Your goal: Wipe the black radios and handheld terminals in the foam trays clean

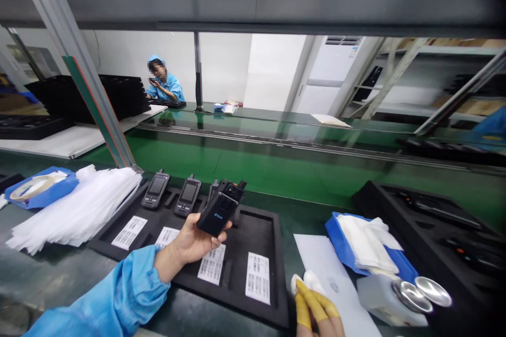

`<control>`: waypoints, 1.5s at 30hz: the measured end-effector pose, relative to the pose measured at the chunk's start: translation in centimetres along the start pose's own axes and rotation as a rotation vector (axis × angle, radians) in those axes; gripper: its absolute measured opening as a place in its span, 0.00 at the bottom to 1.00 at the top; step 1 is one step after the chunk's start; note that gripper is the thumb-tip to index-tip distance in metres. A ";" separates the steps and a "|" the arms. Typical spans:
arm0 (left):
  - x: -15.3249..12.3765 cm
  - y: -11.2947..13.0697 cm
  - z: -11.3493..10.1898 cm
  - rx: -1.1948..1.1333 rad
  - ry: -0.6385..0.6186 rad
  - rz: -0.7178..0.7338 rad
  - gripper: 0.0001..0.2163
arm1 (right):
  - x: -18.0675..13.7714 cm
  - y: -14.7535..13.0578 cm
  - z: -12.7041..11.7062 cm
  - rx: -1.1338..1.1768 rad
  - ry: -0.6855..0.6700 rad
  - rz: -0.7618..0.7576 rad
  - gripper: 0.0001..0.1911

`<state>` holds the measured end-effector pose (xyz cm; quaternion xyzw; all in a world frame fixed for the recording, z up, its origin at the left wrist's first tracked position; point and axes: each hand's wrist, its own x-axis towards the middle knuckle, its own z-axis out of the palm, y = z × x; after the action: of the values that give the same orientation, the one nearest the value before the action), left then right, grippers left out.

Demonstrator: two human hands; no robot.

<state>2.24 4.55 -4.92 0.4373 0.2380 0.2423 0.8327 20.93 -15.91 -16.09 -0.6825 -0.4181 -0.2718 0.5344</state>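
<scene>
My left hand [193,245] is closed around a black two-way radio [216,215], its back towards me, raised above a black foam tray [276,274]. Several more radios lie in that tray, among them one with a small screen [187,196] and another at its left [156,189]. White printed label sheets [258,277] lie along the tray's near side. Yellow finger cots cover fingers of my right hand [318,313], at the bottom edge right of the tray. Its fingers are pinched on a white cloth [314,281], partly hidden by them.
A blue bin of white cloths [331,224] and a dispenser bottle with its metal lid up [389,297] stand right, before another foam tray [371,195]. White sleeves [79,210] pile up left, by a metal post [79,52]. A co-worker [168,84] sits beyond.
</scene>
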 end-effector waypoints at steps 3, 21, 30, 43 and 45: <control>0.1 0.6 0.7 0.083 0.016 0.028 0.29 | 0.3 -0.3 -0.1 -0.016 0.007 -0.020 0.09; 6.2 -1.2 7.4 1.447 0.339 0.285 0.17 | 1.0 -1.9 -1.0 0.056 -0.068 0.131 0.10; 6.4 -2.7 9.3 1.929 0.292 0.317 0.20 | 1.3 -2.0 -0.9 0.031 -0.082 0.086 0.11; 7.0 -2.5 7.9 2.009 0.058 0.411 0.15 | 10.7 2.0 -8.9 -0.746 -0.203 0.144 0.15; 6.1 -2.3 7.3 2.007 -0.003 0.451 0.14 | 12.5 3.8 -10.0 -0.970 -0.298 0.206 0.15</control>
<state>11.85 2.69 -4.30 0.9666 0.2422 0.0819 0.0190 31.19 -22.26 -4.97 -0.9206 -0.2463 -0.2802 0.1149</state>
